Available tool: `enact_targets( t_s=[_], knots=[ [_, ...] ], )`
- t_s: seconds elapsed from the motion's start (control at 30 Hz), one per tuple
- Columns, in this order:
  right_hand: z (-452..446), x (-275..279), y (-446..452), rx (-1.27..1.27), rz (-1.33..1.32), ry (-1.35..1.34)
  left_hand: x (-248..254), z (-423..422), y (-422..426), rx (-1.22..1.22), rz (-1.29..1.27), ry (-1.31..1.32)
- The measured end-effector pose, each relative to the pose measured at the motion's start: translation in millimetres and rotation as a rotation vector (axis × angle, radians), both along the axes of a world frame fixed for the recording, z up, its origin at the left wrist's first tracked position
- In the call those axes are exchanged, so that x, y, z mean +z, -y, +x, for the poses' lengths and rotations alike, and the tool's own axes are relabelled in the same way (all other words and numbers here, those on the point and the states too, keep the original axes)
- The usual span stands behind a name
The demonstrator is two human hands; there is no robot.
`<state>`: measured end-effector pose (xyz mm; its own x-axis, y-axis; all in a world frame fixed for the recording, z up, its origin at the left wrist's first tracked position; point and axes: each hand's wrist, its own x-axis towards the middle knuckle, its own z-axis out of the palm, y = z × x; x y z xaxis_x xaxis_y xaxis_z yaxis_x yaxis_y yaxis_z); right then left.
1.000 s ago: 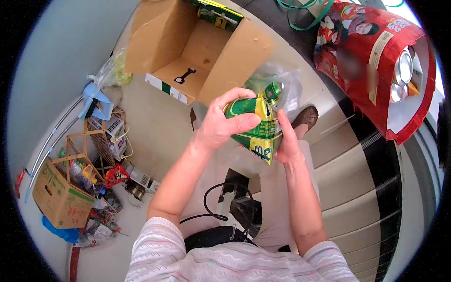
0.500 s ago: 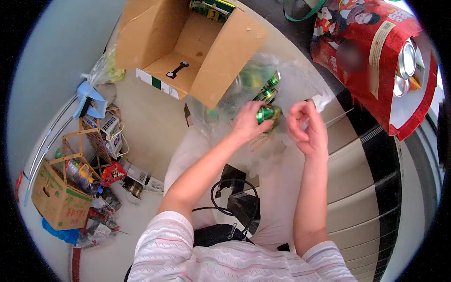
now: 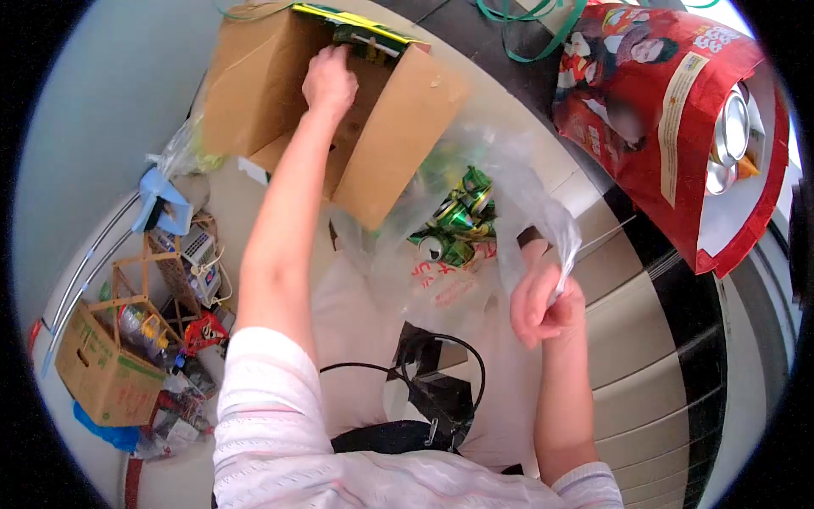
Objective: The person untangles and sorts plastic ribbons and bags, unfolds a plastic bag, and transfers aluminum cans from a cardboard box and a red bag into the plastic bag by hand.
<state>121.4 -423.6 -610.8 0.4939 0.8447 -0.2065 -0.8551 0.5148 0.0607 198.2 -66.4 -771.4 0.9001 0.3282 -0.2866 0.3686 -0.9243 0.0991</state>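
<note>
My left hand [image 3: 331,85] reaches into the open cardboard box [image 3: 407,127], back of the hand up. Its fingers bend away under the hand, so whether they hold anything is hidden. Beside it, a green packet or can [image 3: 370,41] shows at the box's far inner edge. A gathered edge of the clear plastic bag [image 3: 530,199] is pinched in my closed right hand [image 3: 547,307]. Several crushed green cans [image 3: 458,216] lie in the bag, which has red printing and spreads between my legs.
At the right stands a red printed bag [image 3: 636,110] with silver cans [image 3: 731,131] at its mouth. Green strapping [image 3: 543,47] loops at the top. On the left are a smaller carton [image 3: 106,365], a wooden rack [image 3: 136,301] and clutter. A black cable [image 3: 483,373] curls between my legs.
My left hand has left a green can in the plastic bag and moved up and left into the box. My right hand has come lower, pulling the bag's edge with it.
</note>
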Motion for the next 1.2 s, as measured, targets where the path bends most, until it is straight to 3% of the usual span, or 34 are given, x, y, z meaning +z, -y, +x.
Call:
enact_targets(
  t_s=[0.07, 0.13, 0.27, 0.3, 0.33, 0.37, 0.47, 0.57, 0.67, 0.77, 0.8, 0.83, 0.93, 0.97, 1.0, 1.1, 1.2],
  knots=[
    [-0.5, 1.9, 2.1, 0.036, -0.018, -0.004, -41.4, 19.7, -5.5, -0.308, 0.366, -0.341],
    [-3.3, 4.7, 7.0, 0.085, -0.069, -0.019, -64.5, 33.4, -3.7, -0.382, 0.39, -0.441],
    [-0.9, 5.4, 6.9, 0.137, -0.082, -0.052, -82.4, 26.1, -1.5, -0.321, 0.34, -0.533],
    [-0.4, 6.0, 5.4, 0.139, -0.098, -0.046, -77.0, 22.6, -4.5, -0.187, 0.205, -0.687],
    [-0.5, 7.0, 4.0, 0.135, -0.116, -0.038, -78.0, 6.6, -10.8, -0.004, 0.088, -0.563],
    [-1.4, 8.3, 2.8, 0.132, -0.134, -0.034, -71.5, -0.3, -17.8, 0.044, 0.095, -0.784],
    [-3.0, 6.5, -2.6, 0.158, -0.211, -0.007, -42.7, -28.5, -22.8, 0.207, -0.026, -0.733],
    [-1.1, 0.6, -13.7, 0.119, -0.382, 0.014, -15.8, -37.5, -33.0, 0.197, -0.111, -0.406],
    [6.7, 1.2, -31.1, 0.066, -0.632, -0.073, 75.6, -31.9, -33.5, 0.285, -0.54, -0.174],
    [13.5, 5.0, -48.9, 0.121, -0.778, 0.053, 166.1, -31.5, -8.6, 0.352, -0.882, -0.211],
    [15.6, 6.6, -53.4, 0.129, -0.833, 0.101, 182.4, -37.5, 4.0, 0.345, -1.132, -0.309],
    [19.6, 4.3, -51.0, 0.182, -0.792, 0.133, 194.0, -39.4, 20.1, 0.038, -1.034, -0.37],
    [19.9, 2.9, -60.8, 0.241, -0.971, 0.459, 183.9, -56.6, 76.6, -0.154, -1.165, -0.632],
    [20.2, 2.6, -60.4, 0.306, -1.039, 0.547, 185.8, -54.4, 86.2, -0.083, -1.193, -0.696],
    [21.4, 3.8, -58.9, 0.326, -1.079, 0.466, 188.0, -53.8, 92.0, -0.008, -1.219, -0.764],
    [19.2, 3.6, -55.7, 0.348, -1.198, 0.268, 187.0, -76.7, 86.6, 0.277, -1.275, -0.537],
    [14.0, 0.4, -51.7, 0.307, -1.255, 0.132, 209.2, -93.9, 100.1, 0.347, -1.071, -0.332]
  ],
)
